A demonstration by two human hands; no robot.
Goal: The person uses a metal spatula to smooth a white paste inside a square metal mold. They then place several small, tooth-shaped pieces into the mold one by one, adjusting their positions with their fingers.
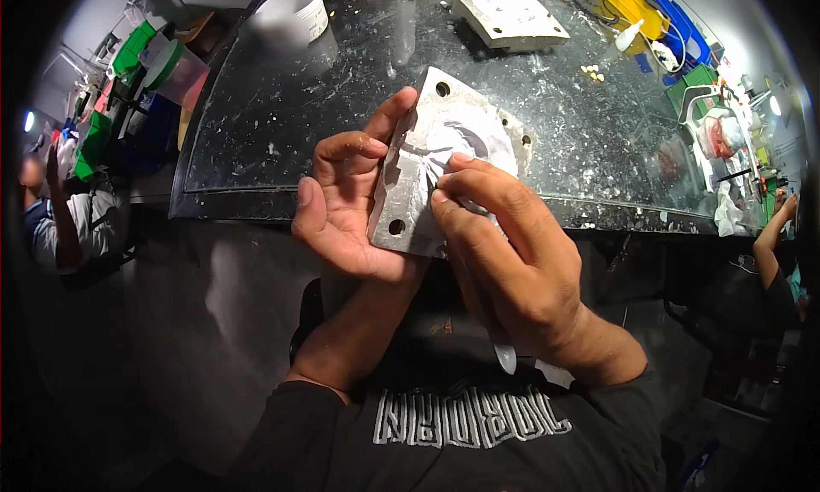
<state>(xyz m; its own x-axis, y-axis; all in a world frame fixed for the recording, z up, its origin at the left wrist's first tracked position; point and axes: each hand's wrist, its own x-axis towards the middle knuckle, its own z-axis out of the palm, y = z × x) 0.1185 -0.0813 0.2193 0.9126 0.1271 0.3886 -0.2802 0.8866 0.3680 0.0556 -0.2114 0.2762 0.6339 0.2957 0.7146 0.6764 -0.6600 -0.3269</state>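
My left hand [350, 197] holds a grey metal-looking mold block [395, 203] from its left side. The palm is under the block's lower left edge, and the fingers curl up beside it. Tilted near the table's front edge, the block has round holes at its corners and a white, powdery hollow [453, 137] in the middle. Pinched in my right hand [512, 253] is a slim modeling tool. Its spatula-like end [506, 358] sticks out below the hand, toward my shirt. The working tip is at the hollow, mostly hidden by my fingers.
A second mold block [511, 18] lies at the back of the black, white-specked table [282, 133]. A white tub [295, 15] stands back left. At the right are a squeeze bottle [629, 36], yellowish bits [591, 72] and yellow and blue bins [636, 9]. Other people sit at both sides.
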